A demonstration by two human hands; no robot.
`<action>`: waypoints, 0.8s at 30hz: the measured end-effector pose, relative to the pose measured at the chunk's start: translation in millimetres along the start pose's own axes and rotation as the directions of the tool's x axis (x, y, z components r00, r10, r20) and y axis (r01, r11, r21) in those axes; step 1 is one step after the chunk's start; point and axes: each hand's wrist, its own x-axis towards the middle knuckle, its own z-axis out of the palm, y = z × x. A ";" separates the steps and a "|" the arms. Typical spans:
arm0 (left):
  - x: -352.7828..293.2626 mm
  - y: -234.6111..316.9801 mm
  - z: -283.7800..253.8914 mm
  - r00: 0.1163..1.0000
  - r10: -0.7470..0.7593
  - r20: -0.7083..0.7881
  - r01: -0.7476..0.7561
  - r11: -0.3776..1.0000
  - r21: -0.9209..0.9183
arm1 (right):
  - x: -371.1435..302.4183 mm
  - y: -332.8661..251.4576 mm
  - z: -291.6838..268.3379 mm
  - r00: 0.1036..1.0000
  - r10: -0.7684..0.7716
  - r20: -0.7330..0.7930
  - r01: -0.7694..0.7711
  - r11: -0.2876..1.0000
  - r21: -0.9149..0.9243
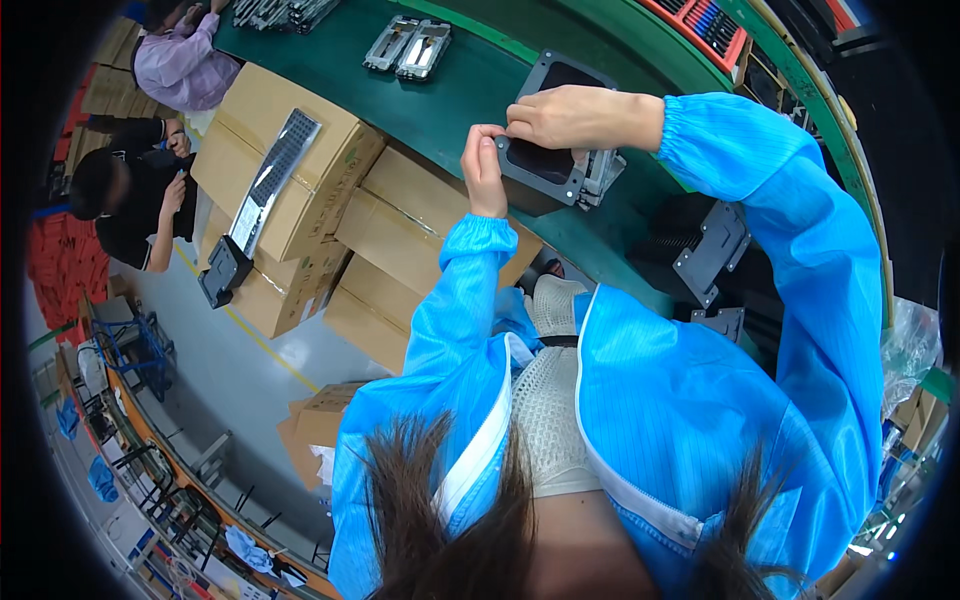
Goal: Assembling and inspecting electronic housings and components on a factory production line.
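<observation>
A dark grey metal plate (543, 192) with rounded corners and a black middle lies at the near edge of the green workbench (455, 105). At its left corner, my left hand (484, 172) is closed against the edge, thumb on top and fingers curled. My right hand (572, 117) comes over the plate from the right with its fingers pinched, close to the left fingertips. What lies between the right fingers is hidden. Another similar dark plate (560, 70) shows just behind the right hand. Silver metal parts (602, 176) lie beside the near plate.
Cardboard boxes (405, 210) stand left of the bench, with a keyboard-like strip (275, 170) and a black part (226, 270) on top. Silver frames (408, 48) lie farther back. Dark brackets (712, 250) are stacked by my right arm. Two people (130, 190) work at left.
</observation>
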 end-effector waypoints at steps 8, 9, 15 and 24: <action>1.5 0.3 1.2 1.000 0.015 -0.009 -0.015 1.000 0.001 | -35.0 -11.3 6.0 0.930 0.001 -0.367 -0.044 0.993 -0.111; 0.2 0.2 2.6 1.000 0.008 0.002 -0.008 1.000 0.006 | -43.2 -13.4 1.6 0.949 0.051 -0.312 -0.087 0.991 -0.105; 1.1 -4.9 -0.6 1.000 -0.015 0.013 0.015 1.000 -0.025 | -100.4 -53.9 6.4 0.711 0.497 -0.498 -0.450 0.865 0.221; 1.5 0.4 2.8 0.999 -0.004 0.036 0.005 1.000 -0.022 | -85.3 -68.4 165.4 0.145 0.965 -0.220 -0.820 0.242 0.519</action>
